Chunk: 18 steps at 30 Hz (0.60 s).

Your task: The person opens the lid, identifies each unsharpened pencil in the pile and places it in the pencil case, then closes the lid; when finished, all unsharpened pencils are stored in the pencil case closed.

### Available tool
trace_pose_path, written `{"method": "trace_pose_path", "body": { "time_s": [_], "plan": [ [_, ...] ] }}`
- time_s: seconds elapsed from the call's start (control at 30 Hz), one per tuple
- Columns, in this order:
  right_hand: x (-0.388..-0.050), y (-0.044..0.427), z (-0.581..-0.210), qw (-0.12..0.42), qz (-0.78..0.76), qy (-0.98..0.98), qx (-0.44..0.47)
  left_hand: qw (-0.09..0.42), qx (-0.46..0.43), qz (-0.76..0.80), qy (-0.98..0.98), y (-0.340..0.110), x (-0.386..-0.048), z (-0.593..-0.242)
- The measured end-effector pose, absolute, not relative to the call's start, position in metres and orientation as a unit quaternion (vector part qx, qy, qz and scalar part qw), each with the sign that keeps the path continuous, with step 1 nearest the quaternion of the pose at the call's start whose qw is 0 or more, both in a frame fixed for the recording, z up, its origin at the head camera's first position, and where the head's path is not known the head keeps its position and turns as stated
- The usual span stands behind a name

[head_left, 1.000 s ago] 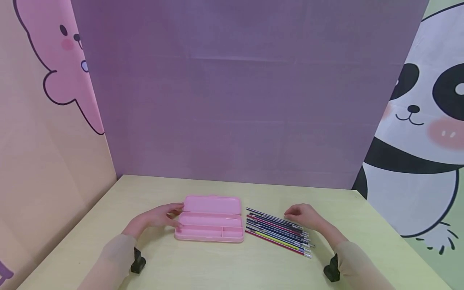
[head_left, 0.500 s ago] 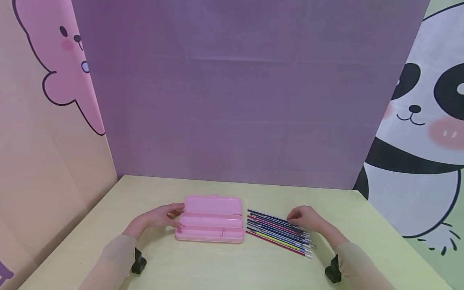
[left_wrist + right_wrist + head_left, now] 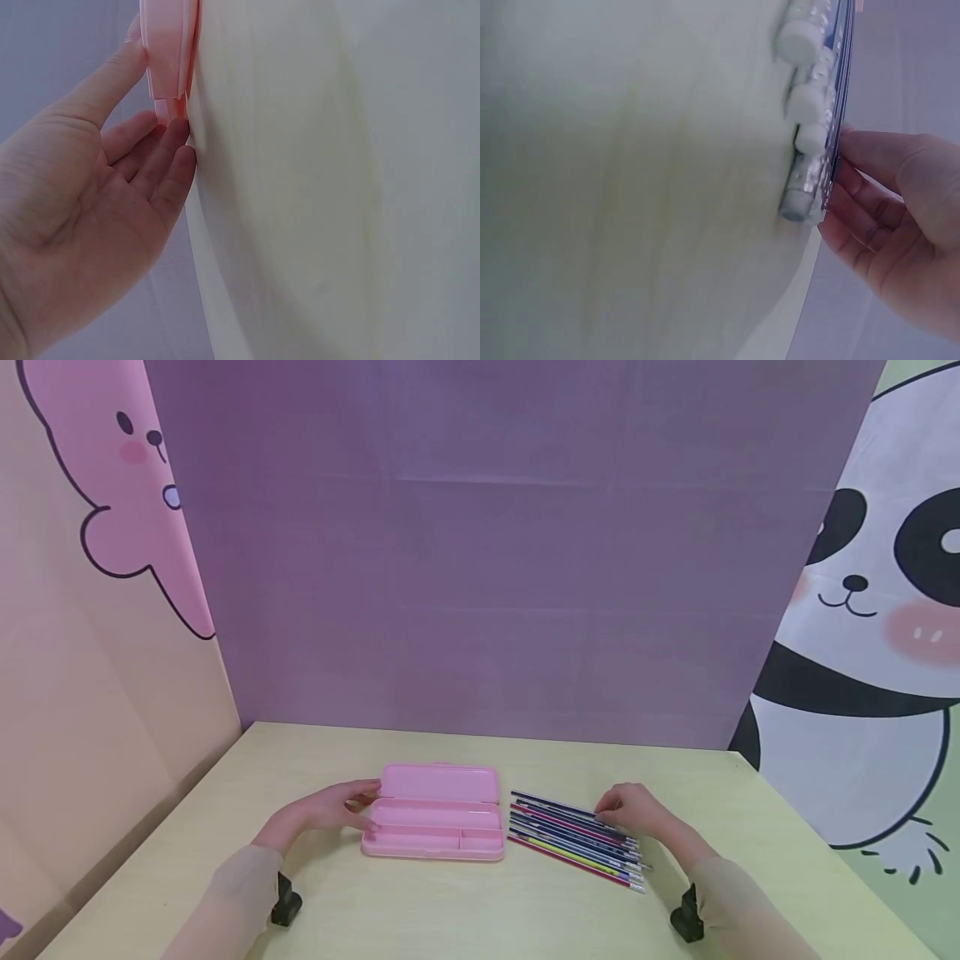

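Note:
A pink pencil case (image 3: 438, 842) lies with its lid laid back on the table, its compartments showing nothing inside. At its left end, my left hand (image 3: 327, 807) rests its thumb on the case wall, with the fingers relaxed by the hinge and lid; the left wrist view shows this contact. Right of the case is a slanted row of pencils (image 3: 573, 847), mostly dark, with yellow and red ones at the near side. My right hand (image 3: 636, 811) pinches the farthest pencil (image 3: 547, 801) between thumb and fingers. White eraser ends (image 3: 801, 43) face the right wrist camera.
The pale wooden table (image 3: 420, 910) ends at a purple backdrop (image 3: 480, 568). Cartoon-printed walls stand on both sides. A black wrist camera mount (image 3: 286, 902) is on the left sleeve, and another mount (image 3: 687, 917) on the right.
My right hand has shifted slightly right along the farthest pencil, then stayed there. The left hand, the case and the pencils keep their places.

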State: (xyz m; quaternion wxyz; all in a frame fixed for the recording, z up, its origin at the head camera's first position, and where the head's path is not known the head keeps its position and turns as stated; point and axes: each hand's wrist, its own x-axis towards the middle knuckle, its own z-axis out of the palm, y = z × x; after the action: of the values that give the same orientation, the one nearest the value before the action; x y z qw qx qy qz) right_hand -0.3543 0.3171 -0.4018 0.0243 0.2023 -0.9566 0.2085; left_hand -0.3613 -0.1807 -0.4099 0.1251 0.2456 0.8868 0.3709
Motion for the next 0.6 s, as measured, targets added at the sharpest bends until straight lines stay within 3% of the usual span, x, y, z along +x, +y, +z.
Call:
{"method": "trace_pose_path", "body": {
  "time_s": [0.6],
  "plan": [
    [-0.355,0.318,-0.39,0.057,0.203,-0.953,0.216,0.123,0.247,0.367,0.888,-0.182,-0.36,-0.409]
  ]
}}
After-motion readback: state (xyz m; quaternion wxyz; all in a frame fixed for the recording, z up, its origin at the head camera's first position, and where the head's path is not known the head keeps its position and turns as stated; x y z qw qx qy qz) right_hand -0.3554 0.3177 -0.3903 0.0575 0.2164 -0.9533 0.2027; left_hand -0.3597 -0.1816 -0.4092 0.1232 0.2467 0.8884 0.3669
